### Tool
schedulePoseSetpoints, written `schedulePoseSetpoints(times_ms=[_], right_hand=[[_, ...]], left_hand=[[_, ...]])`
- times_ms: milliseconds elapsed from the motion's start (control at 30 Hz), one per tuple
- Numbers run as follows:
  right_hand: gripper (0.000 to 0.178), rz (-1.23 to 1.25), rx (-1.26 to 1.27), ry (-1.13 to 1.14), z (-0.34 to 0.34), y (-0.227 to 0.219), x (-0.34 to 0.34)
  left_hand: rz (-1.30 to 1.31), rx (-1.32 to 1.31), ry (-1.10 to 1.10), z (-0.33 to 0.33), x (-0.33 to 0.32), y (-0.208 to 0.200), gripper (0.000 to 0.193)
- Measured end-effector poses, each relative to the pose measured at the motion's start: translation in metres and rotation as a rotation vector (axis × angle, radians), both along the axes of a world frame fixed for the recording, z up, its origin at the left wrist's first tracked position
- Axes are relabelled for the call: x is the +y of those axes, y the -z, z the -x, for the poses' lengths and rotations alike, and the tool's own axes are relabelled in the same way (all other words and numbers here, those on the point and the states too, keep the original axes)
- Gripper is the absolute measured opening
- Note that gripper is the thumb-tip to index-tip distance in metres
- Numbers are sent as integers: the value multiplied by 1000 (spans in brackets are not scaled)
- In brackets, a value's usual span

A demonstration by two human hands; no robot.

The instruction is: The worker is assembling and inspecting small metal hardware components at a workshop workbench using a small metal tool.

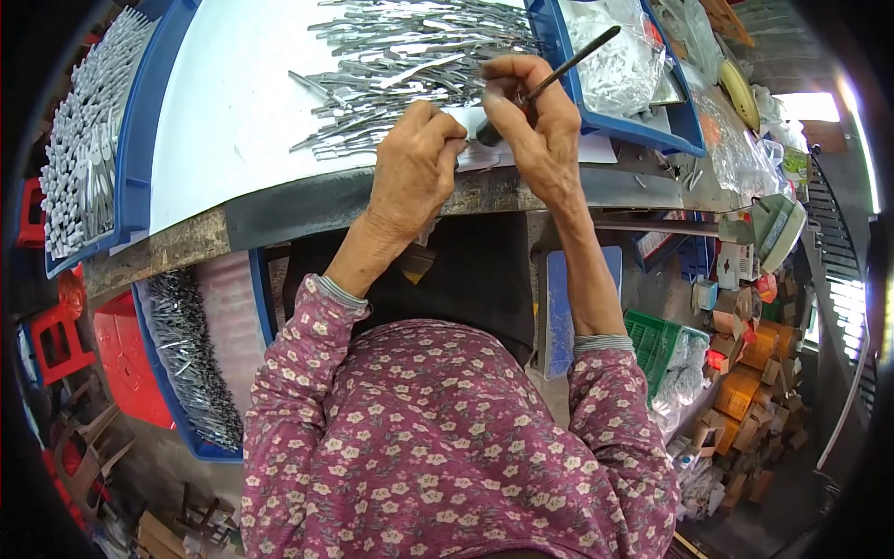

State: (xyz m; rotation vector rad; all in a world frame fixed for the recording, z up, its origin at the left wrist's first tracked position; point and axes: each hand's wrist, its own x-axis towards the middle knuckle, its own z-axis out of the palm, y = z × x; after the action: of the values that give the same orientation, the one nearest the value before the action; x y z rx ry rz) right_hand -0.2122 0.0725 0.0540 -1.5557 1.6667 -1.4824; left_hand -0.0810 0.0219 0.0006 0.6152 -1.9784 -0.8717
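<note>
My left hand [414, 172] is at the front edge of the table, its fingers pinched together. What it holds, if anything, is hidden by the fingers. Just to the right, my right hand [540, 126] is curled around a dark tool [587, 49] that looks like a screwdriver. The tool's slim shaft points up to the right, and its thick dark end sits low beside the left fingertips. Beyond both hands, a heap of thin grey metal strips [400, 70] is spread over the white table surface [223, 112].
A blue tray [130, 158] on the left holds stacked metal pieces. At the back right, another blue tray [643, 135] contains clear plastic bags. Below the table's left side is a blue bin [200, 443] with dark metal pieces. A green crate [652, 345] and cardboard boxes [745, 382] lie on the right.
</note>
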Motion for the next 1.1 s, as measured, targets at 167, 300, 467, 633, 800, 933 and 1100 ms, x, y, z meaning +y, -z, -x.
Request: schedulePoseSetpoints(times_ms=[167,300,467,633,800,933,1100], right_hand=[[19,111,716,53,12,-2,11],[16,-193,408,90,-1,-18,22],[12,435,540,155,-14,-32,20],[14,9,656,85,9,-12,23],[12,16,340,262,15,-42,39],[8,475,321,451,4,-44,38],[10,26,425,261,20,-5,32]], left_hand=[[-107,41,1,-3,-1,4,6],[-119,28,0,-3,-1,4,6],[-127,77,1,-2,-1,2,6],[-94,71,20,1,-2,-3,5],[-88,52,19,-3,-1,1,5],[-75,25,17,-4,1,-4,6],[-38,6,11,-1,-1,-1,5]])
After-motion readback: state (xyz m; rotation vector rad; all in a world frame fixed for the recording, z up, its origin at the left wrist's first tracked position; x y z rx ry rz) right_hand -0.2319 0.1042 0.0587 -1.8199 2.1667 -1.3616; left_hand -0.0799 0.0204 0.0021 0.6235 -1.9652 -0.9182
